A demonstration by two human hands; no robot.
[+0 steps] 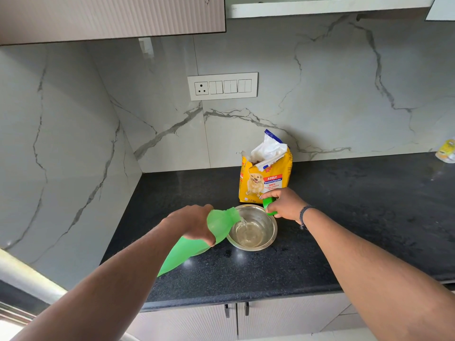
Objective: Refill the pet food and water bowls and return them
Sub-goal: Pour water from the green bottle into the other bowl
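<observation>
A steel bowl (261,244) sits on the black counter (357,217) and holds some water. My left hand (194,223) grips a green bottle (189,252), tilted with its neck over the bowl's left rim. A thin stream of water runs from the bottle into the bowl. My right hand (286,204) holds the green bottle cap (269,205) at the bowl's far right rim. Behind the bowl stands an open yellow dog food bag (264,178).
A marble wall with a switch panel (222,86) rises behind the counter. A yellow and white packet (446,152) lies at the far right edge. Cabinet doors with dark handles (236,310) are below the counter. A pale rail (27,279) runs at the lower left.
</observation>
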